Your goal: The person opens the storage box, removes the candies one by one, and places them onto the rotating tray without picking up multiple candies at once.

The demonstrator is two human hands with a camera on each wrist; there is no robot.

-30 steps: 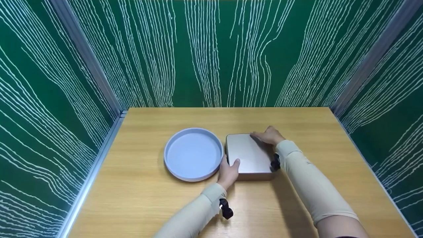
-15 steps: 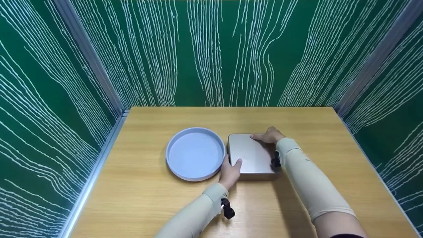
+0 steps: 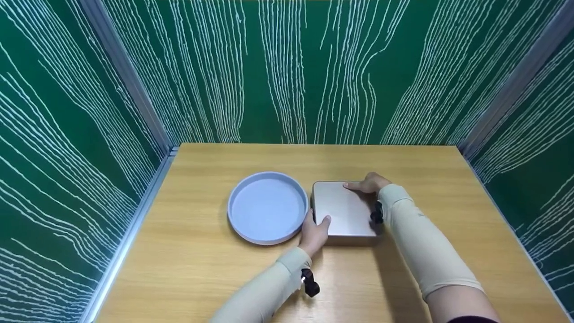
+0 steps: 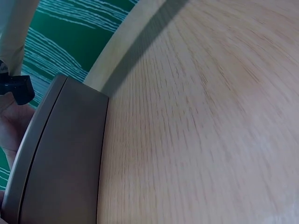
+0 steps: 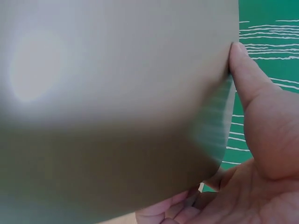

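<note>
The left hand (image 3: 314,233) grips the near left corner of the metal box (image 3: 343,208), thumb on its lid. The right hand (image 3: 371,183) holds the box's far right corner. The box lies on the table (image 3: 403,269), just beside the blue tray (image 3: 267,207).

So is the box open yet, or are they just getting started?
Just started. The metal box sits shut on the table beside the empty blue plate. The left hand grips its near left corner, the right hand its far edge. Opening it is still to do.
</note>
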